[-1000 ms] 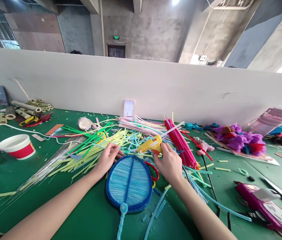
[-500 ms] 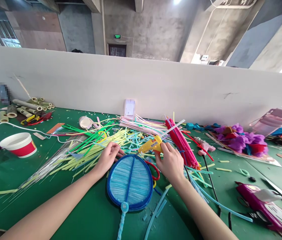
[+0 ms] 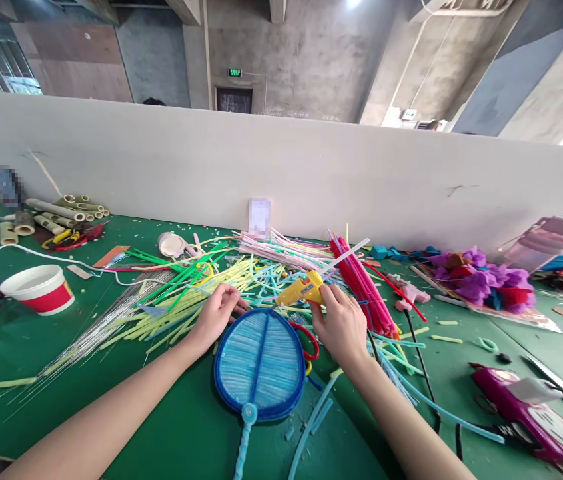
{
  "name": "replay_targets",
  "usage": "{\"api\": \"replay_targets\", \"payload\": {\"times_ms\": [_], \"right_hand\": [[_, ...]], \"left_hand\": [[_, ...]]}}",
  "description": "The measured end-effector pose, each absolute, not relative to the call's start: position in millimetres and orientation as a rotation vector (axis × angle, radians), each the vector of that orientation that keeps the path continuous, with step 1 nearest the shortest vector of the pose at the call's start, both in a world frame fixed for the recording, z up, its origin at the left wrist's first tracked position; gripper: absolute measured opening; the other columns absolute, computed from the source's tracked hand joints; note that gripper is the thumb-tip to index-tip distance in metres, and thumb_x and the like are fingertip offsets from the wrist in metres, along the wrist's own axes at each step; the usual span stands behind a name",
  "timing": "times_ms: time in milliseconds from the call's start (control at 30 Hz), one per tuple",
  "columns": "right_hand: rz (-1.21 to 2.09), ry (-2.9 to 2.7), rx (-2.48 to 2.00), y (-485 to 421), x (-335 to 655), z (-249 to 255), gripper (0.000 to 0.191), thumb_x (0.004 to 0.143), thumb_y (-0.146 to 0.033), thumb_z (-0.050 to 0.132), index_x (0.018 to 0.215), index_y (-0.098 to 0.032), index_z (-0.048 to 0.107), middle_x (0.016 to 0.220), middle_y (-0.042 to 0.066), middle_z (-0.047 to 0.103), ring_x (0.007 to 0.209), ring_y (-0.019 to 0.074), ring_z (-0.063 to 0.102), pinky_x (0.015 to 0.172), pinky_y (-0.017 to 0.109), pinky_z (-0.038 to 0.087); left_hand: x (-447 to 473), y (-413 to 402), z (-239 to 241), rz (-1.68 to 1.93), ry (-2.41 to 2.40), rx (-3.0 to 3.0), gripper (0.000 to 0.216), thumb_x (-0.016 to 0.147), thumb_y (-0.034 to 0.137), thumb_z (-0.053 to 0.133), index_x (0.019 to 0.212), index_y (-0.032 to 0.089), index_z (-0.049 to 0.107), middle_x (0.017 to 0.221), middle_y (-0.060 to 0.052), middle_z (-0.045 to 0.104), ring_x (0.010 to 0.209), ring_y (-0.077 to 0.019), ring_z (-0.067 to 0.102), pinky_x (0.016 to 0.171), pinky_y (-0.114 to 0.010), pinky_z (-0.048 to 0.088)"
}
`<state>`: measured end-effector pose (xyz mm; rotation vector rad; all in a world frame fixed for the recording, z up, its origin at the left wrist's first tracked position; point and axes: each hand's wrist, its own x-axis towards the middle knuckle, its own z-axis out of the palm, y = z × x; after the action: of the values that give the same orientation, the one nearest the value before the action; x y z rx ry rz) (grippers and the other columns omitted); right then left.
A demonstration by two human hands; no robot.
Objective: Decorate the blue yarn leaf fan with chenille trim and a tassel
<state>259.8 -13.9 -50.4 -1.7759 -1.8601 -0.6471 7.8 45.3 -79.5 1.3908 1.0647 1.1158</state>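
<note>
**Hands at the top edge of a blue leaf piece, glue gun in the right**

Both hands work at the far rim of the blue leaf piece. Left hand [image 3: 215, 313] lies with fingers loosely curled, fingertips resting on the piece's upper left edge and on the yellow-green strips just behind it; whether it pinches anything there, I cannot tell. Right hand [image 3: 342, 325] is wrapped around the grip of a yellow glue gun [image 3: 302, 289], nozzle pointing left toward the top of the piece; a pale glue stick juts from its back end.

Desk [image 3: 181, 427]: green cover, littered with cut ends.

Strip pile [image 3: 196, 287]: yellow-green, green and pale blue lengths fanned behind the hands, with a red bundle [image 3: 361, 283] just right of the gun.

Blue leaf piece [image 3: 260, 363]: flat on the desk between the forearms, near the front edge. Oval, dark blue outline closed all round, centre rib in place, light blue filling covering the whole face, twisted stem trailing toward the viewer.

Judgement: the build looks nearly complete. Only the top rim, where nozzle and left fingertips meet, seems to remain under attention. A red loop [image 3: 308, 337] lies touching its right edge, apparently unattached.
</note>
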Motion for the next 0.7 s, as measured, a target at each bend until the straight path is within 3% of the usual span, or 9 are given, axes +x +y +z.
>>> {"api": "replay_targets", "payload": {"times_ms": [700], "right_hand": [[-0.692, -1.855, -1.714, -12.0, 263.1, -51.8, 0.009, 0.092, -0.018, 0.051, 0.095, -0.018, 0.06, 0.084, 0.005, 0.065, 0.074, 0.0211, 0.057, 0.068, 0.031, 0.032]], "left_hand": [[7.5, 44.9, -77.3, 1.123, 1.048, 1.353, 0.035, 0.084, 0.052, 0.061, 0.093, 0.02, 0.05, 0.084, -0.004, 0.072, 0.07, -0.0191, 0.071, 0.056, -0.026, 0.05]]}}
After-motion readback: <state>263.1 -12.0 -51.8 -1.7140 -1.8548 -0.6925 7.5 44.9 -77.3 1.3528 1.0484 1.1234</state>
